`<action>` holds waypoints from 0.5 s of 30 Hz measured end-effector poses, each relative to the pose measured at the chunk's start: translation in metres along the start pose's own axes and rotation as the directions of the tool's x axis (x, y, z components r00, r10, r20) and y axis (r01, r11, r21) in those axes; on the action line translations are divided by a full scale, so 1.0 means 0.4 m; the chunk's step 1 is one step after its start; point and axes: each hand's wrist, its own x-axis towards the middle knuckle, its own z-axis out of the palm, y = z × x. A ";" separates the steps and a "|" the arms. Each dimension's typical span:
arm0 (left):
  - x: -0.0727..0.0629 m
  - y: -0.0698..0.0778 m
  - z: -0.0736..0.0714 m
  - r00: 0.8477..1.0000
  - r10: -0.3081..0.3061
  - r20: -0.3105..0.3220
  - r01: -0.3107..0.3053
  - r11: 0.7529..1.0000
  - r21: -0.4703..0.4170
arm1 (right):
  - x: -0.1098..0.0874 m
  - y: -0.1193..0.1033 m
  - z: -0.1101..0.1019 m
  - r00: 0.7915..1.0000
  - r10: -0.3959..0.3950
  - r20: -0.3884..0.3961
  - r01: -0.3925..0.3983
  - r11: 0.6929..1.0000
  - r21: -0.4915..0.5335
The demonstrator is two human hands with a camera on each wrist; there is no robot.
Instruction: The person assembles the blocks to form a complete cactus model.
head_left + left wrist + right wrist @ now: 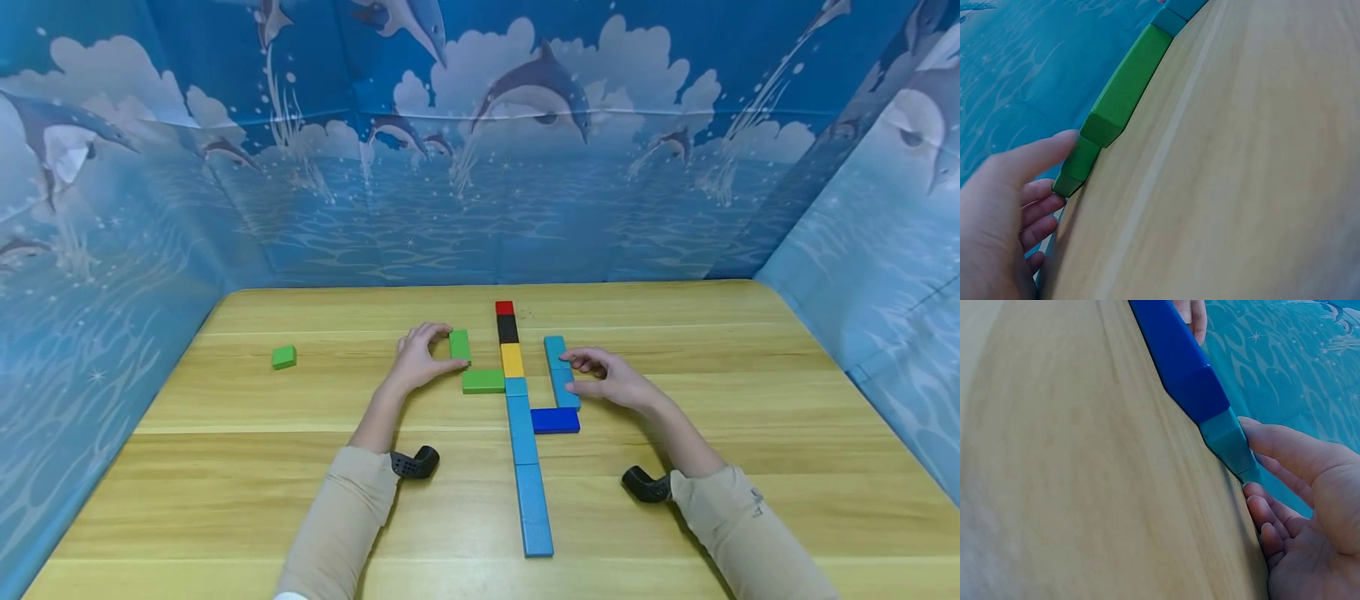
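Note:
Blocks lie flat on the table in a branching figure. My left hand (pixel 417 362) pinches an upright-pointing green block (pixel 460 347) lengthwise, index finger at its far end and thumb at its near end. A second green block (pixel 483 382) lies crosswise below it, reaching the central column. On the other side, my right hand (pixel 617 382) touches the right edge of two light blue blocks (pixel 557 353) set end to end, fingertips on the far one and thumb by the near one. A dark blue block (pixel 555 421) joins them to the column of light blue blocks (pixel 522 429).
Above the light blue column come a yellow block (pixel 512 360), a black block (pixel 507 328) and a red block (pixel 505 307). Apart at the left lies a small green block (pixel 284 357). A dolphin-print curtain (pixel 480 208) encloses the wooden table (pixel 225 500).

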 end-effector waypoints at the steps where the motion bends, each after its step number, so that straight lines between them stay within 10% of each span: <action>1: 0.000 -0.001 -0.001 1.000 0.003 0.001 -0.003 1.000 -0.008 | 0.000 0.000 0.000 1.000 -0.001 0.000 0.001 1.000 0.001; 15: -0.007 -0.005 -0.005 0.998 0.054 0.035 -0.053 0.998 -0.037 | -0.001 -0.003 0.001 1.000 -0.014 0.000 0.014 1.000 -0.005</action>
